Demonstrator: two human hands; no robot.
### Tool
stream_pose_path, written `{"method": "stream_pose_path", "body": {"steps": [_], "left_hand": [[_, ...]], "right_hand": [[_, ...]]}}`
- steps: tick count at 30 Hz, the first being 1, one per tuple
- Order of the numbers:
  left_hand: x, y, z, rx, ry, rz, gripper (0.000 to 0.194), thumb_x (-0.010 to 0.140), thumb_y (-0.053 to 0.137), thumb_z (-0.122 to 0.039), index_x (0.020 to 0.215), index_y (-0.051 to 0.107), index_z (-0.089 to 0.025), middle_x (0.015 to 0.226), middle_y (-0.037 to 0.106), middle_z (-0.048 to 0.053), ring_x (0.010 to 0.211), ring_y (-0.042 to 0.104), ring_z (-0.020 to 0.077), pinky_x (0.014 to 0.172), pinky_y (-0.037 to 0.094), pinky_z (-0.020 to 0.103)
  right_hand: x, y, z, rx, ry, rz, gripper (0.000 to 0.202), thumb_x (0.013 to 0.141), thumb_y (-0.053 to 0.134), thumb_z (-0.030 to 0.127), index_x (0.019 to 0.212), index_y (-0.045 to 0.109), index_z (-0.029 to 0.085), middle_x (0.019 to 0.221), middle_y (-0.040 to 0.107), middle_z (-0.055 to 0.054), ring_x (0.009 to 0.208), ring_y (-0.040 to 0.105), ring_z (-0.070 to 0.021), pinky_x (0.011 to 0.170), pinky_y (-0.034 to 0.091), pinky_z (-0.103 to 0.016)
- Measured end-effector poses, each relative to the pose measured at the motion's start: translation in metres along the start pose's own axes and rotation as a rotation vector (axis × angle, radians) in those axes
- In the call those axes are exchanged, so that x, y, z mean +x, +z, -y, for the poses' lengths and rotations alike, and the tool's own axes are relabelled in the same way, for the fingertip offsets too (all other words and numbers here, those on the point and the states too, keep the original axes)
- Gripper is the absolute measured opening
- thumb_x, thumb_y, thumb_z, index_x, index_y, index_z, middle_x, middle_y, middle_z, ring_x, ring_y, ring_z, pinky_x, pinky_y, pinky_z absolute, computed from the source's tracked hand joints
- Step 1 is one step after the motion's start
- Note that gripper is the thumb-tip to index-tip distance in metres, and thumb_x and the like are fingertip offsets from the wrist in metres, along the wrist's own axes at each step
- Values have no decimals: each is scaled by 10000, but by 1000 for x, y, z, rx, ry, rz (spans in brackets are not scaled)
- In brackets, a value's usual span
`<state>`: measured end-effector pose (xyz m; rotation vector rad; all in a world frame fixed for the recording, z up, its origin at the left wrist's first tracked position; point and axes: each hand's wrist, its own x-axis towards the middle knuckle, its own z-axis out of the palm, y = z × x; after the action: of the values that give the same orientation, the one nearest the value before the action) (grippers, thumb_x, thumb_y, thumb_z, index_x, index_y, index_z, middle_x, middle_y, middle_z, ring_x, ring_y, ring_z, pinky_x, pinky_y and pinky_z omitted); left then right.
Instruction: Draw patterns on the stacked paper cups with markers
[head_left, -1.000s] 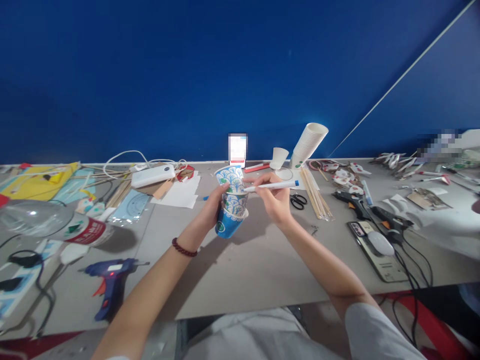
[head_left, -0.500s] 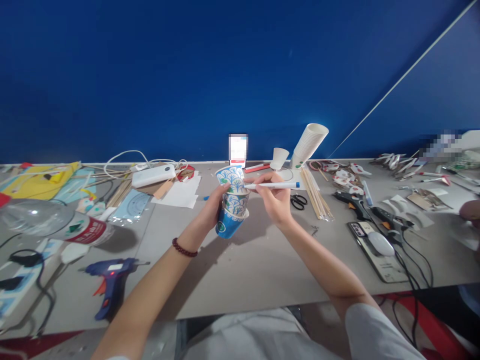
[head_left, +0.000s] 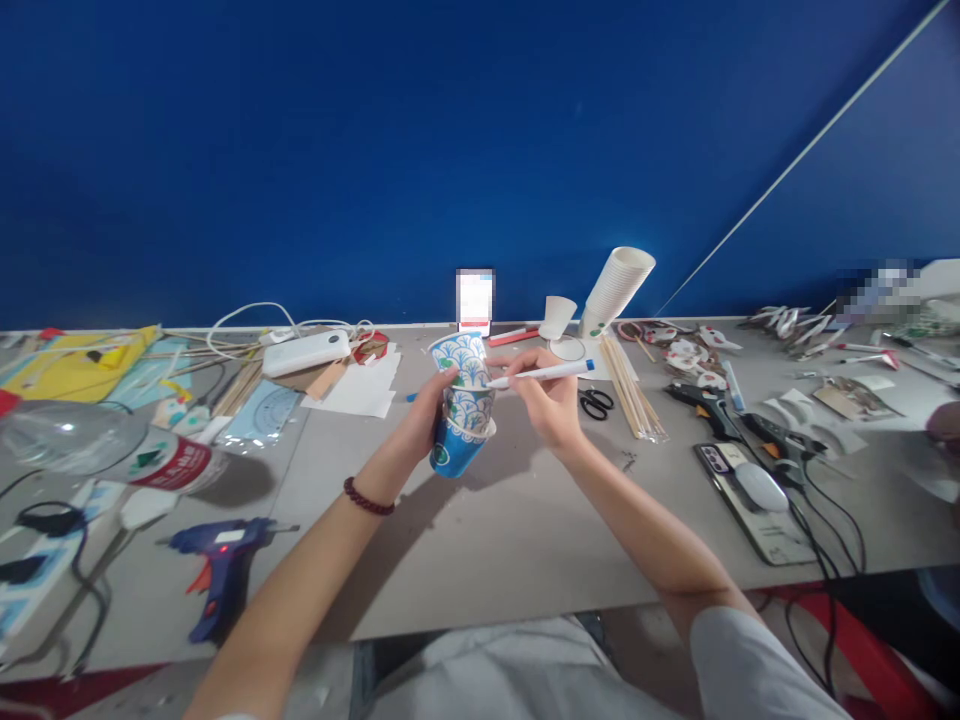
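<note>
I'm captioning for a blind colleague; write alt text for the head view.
The left hand holds stacked blue-and-white cups; the right hand holds a white marker, its tip near the top one. A blue glue gun and scissors lie on the table.

Across the grey tabletop (head_left: 480,560), toward the left, a clear plastic bottle (head_left: 112,440) with a red label lies on its side beyond a dark blue glue gun (head_left: 221,560) with a red trigger, near a white power strip (head_left: 52,580), while an oblong white plastic device (head_left: 306,353) lies near a jagged-edged white paper sheet (head_left: 356,390). To the right, black-handled scissors (head_left: 596,406) lie beside a bundle of thin pale wooden sticks (head_left: 628,390), and a rounded white plastic object (head_left: 761,487) rests on a light-coloured phone (head_left: 780,542), before a plain blue wall (head_left: 480,150).
</note>
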<state>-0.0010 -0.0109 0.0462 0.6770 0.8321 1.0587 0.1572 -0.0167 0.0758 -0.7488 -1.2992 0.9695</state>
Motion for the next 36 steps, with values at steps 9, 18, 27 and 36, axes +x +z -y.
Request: {"method": "stream_pose_path", "body": {"steps": [9, 18, 27, 36], "left_hand": [[0, 2, -2, -20, 16, 69, 477, 753, 637, -500, 1072, 684, -148, 884, 761, 96, 922, 705, 304, 843, 542, 413], [0, 2, -1, -19, 34, 83, 480, 740, 652, -514, 1047, 694, -147, 933, 760, 103, 934, 703, 307, 851, 542, 412], [1, 0, 0, -17, -32, -21, 473, 726, 649, -520, 1016, 682, -148, 905, 761, 108, 918, 706, 311, 844, 546, 434], [1, 1, 0, -14, -3, 23, 497, 737, 644, -522, 1064, 678, -149, 904, 762, 101, 927, 705, 310, 835, 545, 422]], "right_hand": [[1, -1, -1, 43, 36, -30, 47, 763, 582, 181, 736, 574, 218, 710, 642, 7, 832, 726, -212, 714, 574, -363], [0, -2, -6, 21, -11, -17, 53, 787, 582, 176, 760, 581, 221, 735, 650, 0, 840, 720, -212, 708, 566, -364], [1, 0, 1, -9, 25, 2, 57, 756, 573, 182, 723, 566, 227, 700, 653, 7, 806, 709, -198, 645, 557, -328], [0, -1, -1, 8, 0, 0, 79, 750, 590, 161, 695, 583, 217, 673, 623, 8, 863, 720, -232, 662, 561, -344]]}}
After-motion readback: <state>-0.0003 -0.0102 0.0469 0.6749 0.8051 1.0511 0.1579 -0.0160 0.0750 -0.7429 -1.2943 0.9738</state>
